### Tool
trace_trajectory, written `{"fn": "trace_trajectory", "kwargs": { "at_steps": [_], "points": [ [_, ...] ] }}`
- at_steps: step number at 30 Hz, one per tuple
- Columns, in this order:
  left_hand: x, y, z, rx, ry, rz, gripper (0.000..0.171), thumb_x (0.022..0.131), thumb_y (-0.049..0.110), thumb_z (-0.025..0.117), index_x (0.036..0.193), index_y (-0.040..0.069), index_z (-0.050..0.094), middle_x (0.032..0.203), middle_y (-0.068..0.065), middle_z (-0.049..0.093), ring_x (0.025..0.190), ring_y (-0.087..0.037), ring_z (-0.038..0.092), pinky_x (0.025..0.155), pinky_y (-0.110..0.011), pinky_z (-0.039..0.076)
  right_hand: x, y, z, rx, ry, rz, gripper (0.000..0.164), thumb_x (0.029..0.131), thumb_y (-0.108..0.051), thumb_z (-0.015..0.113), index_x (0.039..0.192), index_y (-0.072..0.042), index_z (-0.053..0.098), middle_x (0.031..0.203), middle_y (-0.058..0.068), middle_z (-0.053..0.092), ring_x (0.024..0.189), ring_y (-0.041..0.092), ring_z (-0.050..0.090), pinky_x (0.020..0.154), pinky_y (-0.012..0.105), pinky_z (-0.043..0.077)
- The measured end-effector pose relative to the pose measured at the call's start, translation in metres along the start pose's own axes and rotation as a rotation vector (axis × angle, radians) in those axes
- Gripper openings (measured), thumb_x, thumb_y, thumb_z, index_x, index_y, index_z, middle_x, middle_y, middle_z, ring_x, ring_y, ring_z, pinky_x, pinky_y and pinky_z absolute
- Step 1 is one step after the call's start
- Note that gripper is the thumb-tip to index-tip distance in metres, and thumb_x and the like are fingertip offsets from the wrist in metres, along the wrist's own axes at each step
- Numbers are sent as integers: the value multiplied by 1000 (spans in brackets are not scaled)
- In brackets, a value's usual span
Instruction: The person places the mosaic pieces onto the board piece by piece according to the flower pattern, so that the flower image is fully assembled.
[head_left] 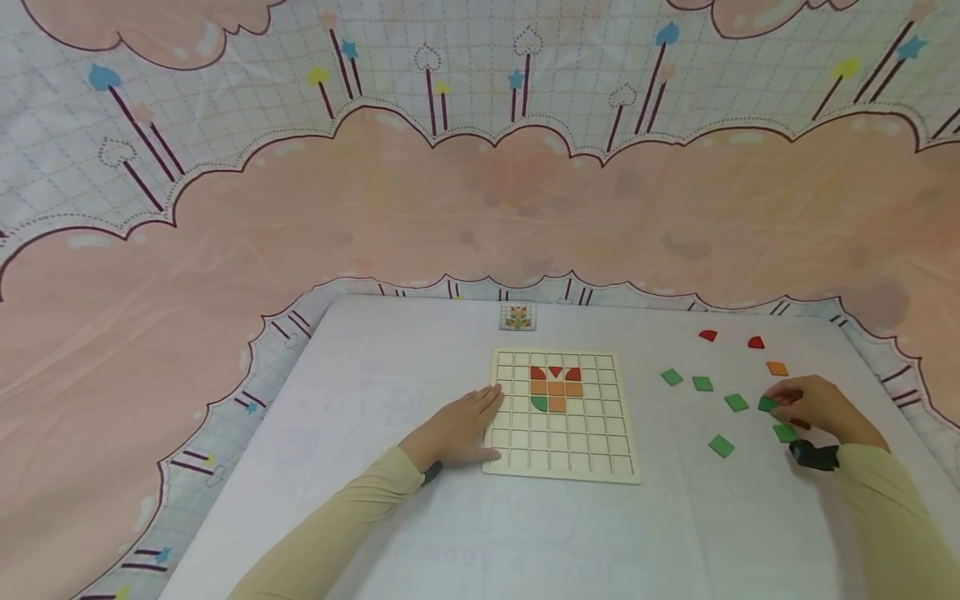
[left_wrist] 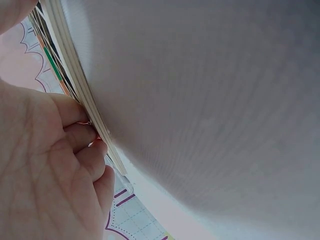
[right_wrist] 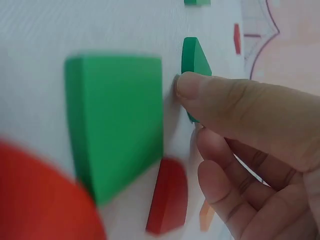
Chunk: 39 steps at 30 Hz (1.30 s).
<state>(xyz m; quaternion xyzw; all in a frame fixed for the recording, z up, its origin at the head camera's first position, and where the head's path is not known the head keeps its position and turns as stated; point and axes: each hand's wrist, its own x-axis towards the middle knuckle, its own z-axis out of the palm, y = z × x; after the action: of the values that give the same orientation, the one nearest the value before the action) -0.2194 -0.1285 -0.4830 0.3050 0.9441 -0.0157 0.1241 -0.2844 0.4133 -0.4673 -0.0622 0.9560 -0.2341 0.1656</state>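
A cream grid board lies on the table, with red, orange and green pieces set in its upper middle cells. Against its left edge rests my left hand, fingers and thumb spread; the left wrist view shows the fingertips touching the board's side. Over at the right, my right hand pinches a green piece with thumb and fingers, low at the table. That piece looks curved along one side; the thumb hides part of it. Close by lie another green piece and a red piece.
Several green diamond-shaped pieces lie between the board and my right hand. Two red pieces and an orange piece are farther back. A small pattern card sits behind the board. A patterned curtain borders the table.
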Motion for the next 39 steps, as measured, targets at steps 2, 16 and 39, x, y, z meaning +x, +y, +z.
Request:
{"fn": "trace_trajectory", "kwargs": {
  "at_steps": [2,16,39],
  "points": [
    [0,0,0,1,-2,0,90,88,58,50,150,1,17,158,-13,14,147,-23,15,120,-35,19,3,-5,1,17,-18,22,33,79,-10,71,105,9,64,87,13,61,82,25,50,66,27,46],
    [1,0,0,2,-13,-3,91,88,60,49,150,2,16,159,-12,13,147,-22,14,120,-34,19,8,-16,3,-8,-7,-27,34,77,-12,74,104,7,65,93,18,64,83,25,53,67,26,47],
    [0,2,-1,-8,-24,-9,91,88,60,49,150,2,16,159,-12,12,147,-23,14,120,-35,19,4,-11,4,-20,-17,-12,31,78,-14,73,102,5,66,92,16,63,87,30,54,73,36,52]
  ]
}}
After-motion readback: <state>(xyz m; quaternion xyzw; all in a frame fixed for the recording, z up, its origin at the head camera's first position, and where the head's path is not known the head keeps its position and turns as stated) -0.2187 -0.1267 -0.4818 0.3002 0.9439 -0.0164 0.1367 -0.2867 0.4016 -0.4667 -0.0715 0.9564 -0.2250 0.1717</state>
